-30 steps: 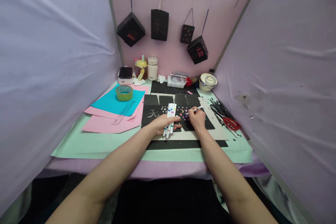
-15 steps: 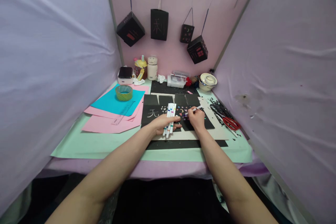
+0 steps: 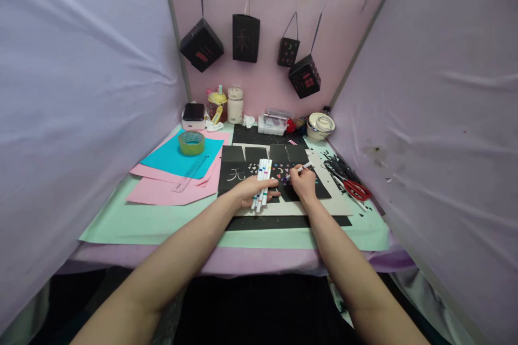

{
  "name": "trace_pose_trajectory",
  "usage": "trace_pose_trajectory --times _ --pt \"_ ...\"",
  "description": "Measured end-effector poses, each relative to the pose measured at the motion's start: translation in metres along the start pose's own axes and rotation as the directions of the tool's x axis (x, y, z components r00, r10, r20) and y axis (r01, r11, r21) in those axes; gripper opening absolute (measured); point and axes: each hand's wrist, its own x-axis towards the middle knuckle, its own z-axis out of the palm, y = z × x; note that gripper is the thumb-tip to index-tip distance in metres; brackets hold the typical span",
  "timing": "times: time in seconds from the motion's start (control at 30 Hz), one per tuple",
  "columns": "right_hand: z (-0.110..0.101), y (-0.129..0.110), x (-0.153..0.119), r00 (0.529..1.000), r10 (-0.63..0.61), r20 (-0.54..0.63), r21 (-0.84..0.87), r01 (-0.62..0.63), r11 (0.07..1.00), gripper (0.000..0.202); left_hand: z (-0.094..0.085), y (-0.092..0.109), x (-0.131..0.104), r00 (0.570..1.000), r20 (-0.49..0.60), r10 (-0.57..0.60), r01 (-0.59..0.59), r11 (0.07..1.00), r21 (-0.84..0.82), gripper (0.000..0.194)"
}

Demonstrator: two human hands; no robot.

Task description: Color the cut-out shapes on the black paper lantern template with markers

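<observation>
Marker [image 3: 306, 165] is sitting pinched in right hand [image 3: 304, 183], tip pointing toward 8 o'clock, black card [image 3: 286, 190] lying underneath, left hand [image 3: 250, 190] at 9 o'clock clutching pen bunch [image 3: 263, 179].

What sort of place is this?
Probably a small craft booth, judging by the markers in the left hand, red-handled scissors on the table and decorated black boxes hanging behind.

The head camera looks forward and down over two forearms [image 3: 184, 250] at frame bottom. The surface [image 3: 162, 226] lies near, mid-frame.
</observation>
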Motion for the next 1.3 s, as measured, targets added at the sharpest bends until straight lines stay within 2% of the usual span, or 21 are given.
trace_pose_trajectory --times 0.9,1.03,1.13,1.2,1.3 --pt "-0.003 -0.005 0.000 0.999 0.007 -0.049 0.002 -0.007 1.000 0.024 0.003 0.003 -0.003 1.000 -0.011 0.015 -0.015 1.000 -0.012 0.034" --pt "-0.012 -0.009 0.000 0.977 0.003 -0.213 0.132 0.026 0.991 0.024 0.003 0.004 -0.006 0.999 0.035 0.040 -0.041 0.999 0.010 0.030" --pt "-0.019 -0.010 0.002 0.953 0.069 -0.296 0.311 0.028 0.950 0.023 0.001 0.008 -0.008 0.994 0.036 0.099 -0.100 0.995 0.026 0.025" --pt "-0.022 -0.008 0.006 0.945 0.165 -0.283 0.485 -0.008 0.874 0.021 -0.002 0.012 -0.010 0.989 0.022 0.149 -0.149 0.989 0.024 0.022" --pt "-0.023 -0.005 0.013 0.934 0.313 -0.172 0.751 -0.081 0.656 0.015 -0.009 0.020 -0.014 0.975 0.079 0.209 -0.208 0.978 -0.025 0.023"
